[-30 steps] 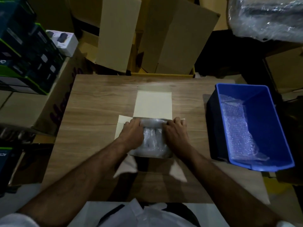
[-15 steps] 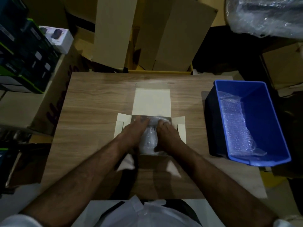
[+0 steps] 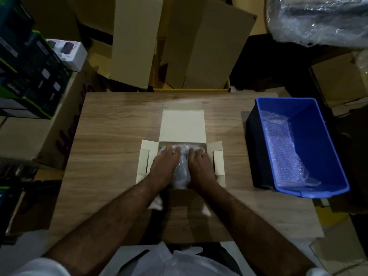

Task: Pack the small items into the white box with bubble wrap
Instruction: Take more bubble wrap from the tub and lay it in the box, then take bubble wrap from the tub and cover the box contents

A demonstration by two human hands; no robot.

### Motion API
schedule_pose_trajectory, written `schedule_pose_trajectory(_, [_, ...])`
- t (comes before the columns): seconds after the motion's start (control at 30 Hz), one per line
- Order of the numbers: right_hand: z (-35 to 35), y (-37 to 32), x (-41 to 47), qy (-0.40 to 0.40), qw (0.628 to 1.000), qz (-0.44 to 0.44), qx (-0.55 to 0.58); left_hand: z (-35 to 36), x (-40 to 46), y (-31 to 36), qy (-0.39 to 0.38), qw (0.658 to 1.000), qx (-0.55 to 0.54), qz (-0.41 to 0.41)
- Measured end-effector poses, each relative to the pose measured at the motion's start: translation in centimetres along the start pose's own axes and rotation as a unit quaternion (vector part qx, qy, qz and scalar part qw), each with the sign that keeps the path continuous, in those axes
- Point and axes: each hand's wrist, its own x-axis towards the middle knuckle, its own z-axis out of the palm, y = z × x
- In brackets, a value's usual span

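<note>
A white box (image 3: 182,124) lies open in the middle of the wooden table (image 3: 111,140), its lid flat towards the far edge and its side flaps spread out. Inside it sits a bundle of bubble wrap (image 3: 181,170) around small items I cannot make out. My left hand (image 3: 163,168) lies flat on the bundle's left half, fingers pointing away from me. My right hand (image 3: 201,167) lies flat on its right half. Both palms press down on the wrap; a strip of it shows between them.
A blue plastic bin (image 3: 320,132) holding a sheet of bubble wrap (image 3: 282,148) stands at the table's right edge. Cardboard boxes (image 3: 203,48) lean behind the table. Stacked dark product boxes (image 3: 25,76) rise on the left. A plastic-wrapped bundle (image 3: 322,18) sits top right.
The wrapped bundle has sunk down into the box. My hands moved closer together and flattened on top of it, and the side flaps now show on both sides.
</note>
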Motion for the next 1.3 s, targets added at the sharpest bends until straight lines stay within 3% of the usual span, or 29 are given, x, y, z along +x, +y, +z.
schedule_pose_trajectory(0.2, [-2.2,-0.4,-1.2,-0.035,0.999,0.008,0.018,-1.3,-1.6,-0.7,-0.033,0.997,0.069,0.025])
schedule_pose_trajectory(0.33, [-6.2,0.2,-4.1,-0.023,0.998,-0.010,0.061,-2.7,-2.7,-1.3,-0.062,0.997,0.017,0.031])
schedule_pose_trajectory(0.47, [-9.5,2.1,-5.9,0.077,0.994,-0.026,0.067,-4.2,-3.1,-0.1,0.019,0.998,-0.038,0.053])
schedule_pose_trajectory(0.67, [-11.5,7.7,-8.1,0.173,0.984,0.015,0.041,-5.6,-1.8,5.8,0.157,0.980,-0.046,0.114])
schedule_pose_trajectory(0.93, [-11.6,19.0,-12.1,0.256,0.961,0.060,0.081,-6.1,2.3,17.6,0.222,0.950,-0.124,0.179])
schedule_pose_trajectory(1.07, [-10.7,26.4,-13.5,0.198,0.972,0.095,0.087,-6.9,4.8,23.7,0.181,0.955,-0.158,0.173])
schedule_pose_trajectory(1.17, [-10.2,30.4,-13.4,0.048,0.991,0.104,0.067,-5.8,7.3,25.9,0.137,0.970,-0.133,0.152])
schedule_pose_trajectory(1.3, [-8.7,33.4,-10.9,-0.104,0.991,0.073,0.046,-4.0,9.2,26.5,0.104,0.981,-0.094,0.132])
